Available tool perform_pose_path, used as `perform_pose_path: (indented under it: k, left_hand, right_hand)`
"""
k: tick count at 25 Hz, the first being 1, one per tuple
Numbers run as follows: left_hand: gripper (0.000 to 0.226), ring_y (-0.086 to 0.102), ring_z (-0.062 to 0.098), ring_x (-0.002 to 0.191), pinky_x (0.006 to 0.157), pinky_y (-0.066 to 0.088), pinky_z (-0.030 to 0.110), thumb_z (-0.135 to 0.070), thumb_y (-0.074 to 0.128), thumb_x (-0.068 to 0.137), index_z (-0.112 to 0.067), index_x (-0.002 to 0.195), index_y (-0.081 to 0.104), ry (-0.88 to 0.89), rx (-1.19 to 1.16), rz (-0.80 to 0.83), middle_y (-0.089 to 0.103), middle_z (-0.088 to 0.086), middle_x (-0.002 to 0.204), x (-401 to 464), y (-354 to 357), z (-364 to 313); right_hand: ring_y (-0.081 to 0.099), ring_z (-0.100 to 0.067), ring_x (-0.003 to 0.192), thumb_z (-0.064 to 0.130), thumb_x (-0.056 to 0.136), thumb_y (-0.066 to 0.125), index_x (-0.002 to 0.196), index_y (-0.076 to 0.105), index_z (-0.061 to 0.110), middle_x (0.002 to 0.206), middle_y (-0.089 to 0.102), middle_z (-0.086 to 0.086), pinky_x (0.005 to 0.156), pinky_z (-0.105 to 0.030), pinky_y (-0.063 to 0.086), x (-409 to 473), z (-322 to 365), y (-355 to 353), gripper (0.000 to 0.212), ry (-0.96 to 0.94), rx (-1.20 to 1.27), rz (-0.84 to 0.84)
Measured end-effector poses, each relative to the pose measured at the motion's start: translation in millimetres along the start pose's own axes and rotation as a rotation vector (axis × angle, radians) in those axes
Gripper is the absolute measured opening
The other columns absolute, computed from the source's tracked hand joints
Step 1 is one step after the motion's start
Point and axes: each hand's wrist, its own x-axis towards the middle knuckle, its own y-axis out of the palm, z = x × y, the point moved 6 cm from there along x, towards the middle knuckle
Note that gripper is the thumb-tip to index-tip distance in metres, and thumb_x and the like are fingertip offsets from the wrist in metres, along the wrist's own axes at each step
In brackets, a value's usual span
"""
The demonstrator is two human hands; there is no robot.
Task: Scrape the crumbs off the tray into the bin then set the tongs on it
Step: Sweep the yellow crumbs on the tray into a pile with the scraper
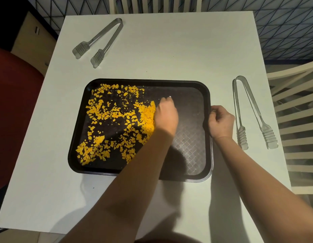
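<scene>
**Materials and finish**

Tray [190, 146]: dark plastic, matt, cross-hatch textured floor, smoother rim. Both tongs [99, 41] [252, 113]: translucent grey plastic, probably, ribbed tips. Bench [169, 50]: smooth matt white. Crumbs [106, 113]: dry, flaky, yellow.

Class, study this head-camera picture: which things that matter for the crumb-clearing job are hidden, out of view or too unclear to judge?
- Bin: not in the head view at all.
- Fingers of the left hand: hidden behind its own back, so their contact with the yellow crumbs is unclear.
- Near floor of the dark rectangular plastic tray: covered by the left forearm.
- Right hand grip on the tray rim: fingertips curl out of sight.
</scene>
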Motion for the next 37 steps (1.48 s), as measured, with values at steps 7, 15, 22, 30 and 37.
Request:
perform_pose_path:
  k: [7, 15, 22, 30, 37]
  left_hand:
    - [0.029, 0.06, 0.026, 0.101, 0.08, 0.049, 0.029, -0.007, 0.041, 0.094, -0.001, 0.12, 0.053, -0.152, -0.062, -0.085, 0.056, 0.015, 0.114, 4, -21, 28]
    - [0.021, 0.064, 0.025, 0.067, 0.061, 0.049, 0.026, -0.001, 0.058, 0.078, -0.002, 0.097, 0.066, 0.256, -0.094, -0.019, 0.062, 0.013, 0.08, -74, 23, -18]
    - [0.012, 0.06, 0.011, 0.049, 0.045, 0.046, 0.011, 0.006, 0.071, 0.072, 0.003, 0.084, 0.07, 0.321, -0.022, -0.066, 0.065, 0.01, 0.065, -90, 27, 15]
    - [0.024, 0.064, 0.03, 0.08, 0.069, 0.05, 0.033, -0.002, 0.049, 0.086, 0.0, 0.106, 0.063, 0.199, 0.027, -0.035, 0.062, 0.016, 0.093, -74, -4, 33]
    - [0.034, 0.057, 0.029, 0.104, 0.087, 0.043, 0.034, -0.012, 0.039, 0.096, -0.007, 0.127, 0.051, 0.264, 0.028, 0.157, 0.055, 0.014, 0.115, -106, 28, 8]
  right_hand:
    - [0.054, -0.026, 0.06, 0.019, 0.076, 0.04, 0.092, 0.066, 0.002, 0.072, 0.063, -0.016, 0.06, -0.023, 0.04, 0, 1, 1, 0.035, 0.012, 0.012, 0.007]
    - [0.056, -0.024, 0.064, 0.019, 0.077, 0.04, 0.094, 0.066, 0.002, 0.075, 0.064, -0.016, 0.065, -0.023, 0.041, -1, 2, 0, 0.036, 0.021, 0.004, 0.02]
    - [0.055, -0.025, 0.065, 0.002, 0.086, 0.047, 0.097, 0.065, 0.002, 0.081, 0.066, -0.021, 0.066, -0.025, 0.044, 1, -1, -1, 0.022, 0.054, -0.03, 0.04]
    - [0.05, -0.018, 0.062, 0.0, 0.084, 0.047, 0.102, 0.064, 0.004, 0.08, 0.064, -0.019, 0.054, -0.003, 0.035, -5, 3, -4, 0.025, 0.134, 0.038, 0.061]
    - [0.052, -0.012, 0.073, 0.005, 0.078, 0.047, 0.11, 0.061, 0.008, 0.087, 0.057, -0.003, 0.072, -0.007, 0.039, -50, -2, -9, 0.035, 0.057, 0.127, 0.02]
